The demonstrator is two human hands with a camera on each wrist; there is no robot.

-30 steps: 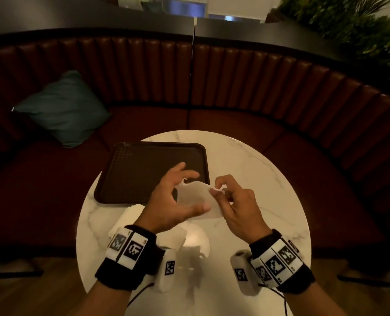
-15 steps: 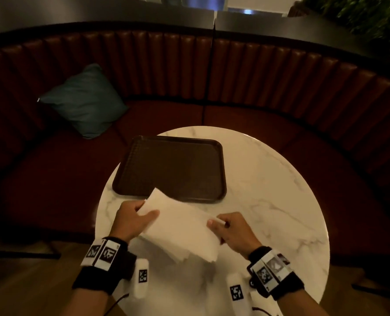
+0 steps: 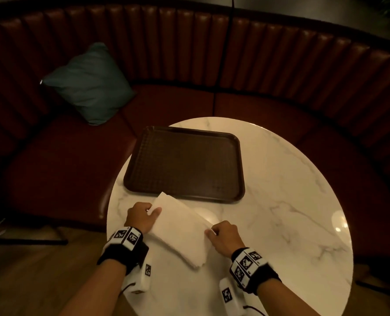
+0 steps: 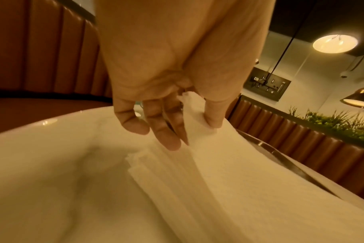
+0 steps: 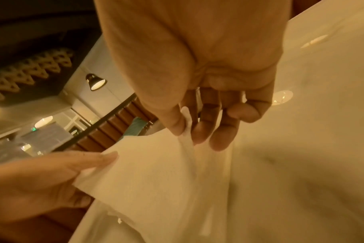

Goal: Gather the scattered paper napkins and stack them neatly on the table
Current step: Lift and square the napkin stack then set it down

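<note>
Both hands are on the work. The left hand pinches the far-left corner of the top napkin, thumb on top and fingers beneath; the right hand pinches the opposite edge between thumb and forefinger — the right wrist view shows the paper bunched at that pinch. The napkin hangs between the two grips just above the stack, which lies on the near-left part of the table, close to the near edge of the tray. The stack's long axis runs diagonally, from far-left near the tray to near-right toward the person, and the held sheet lies roughly along it, directly above. Neither hand is nearer; each holds one end. In my judgement the coming move is a straight lowering, with corners matched to the layers below — the left wrist view shows those edges slightly stepped. No brand or legible writing is visible; the wristbands carry only black-and-white square markers.
</note>
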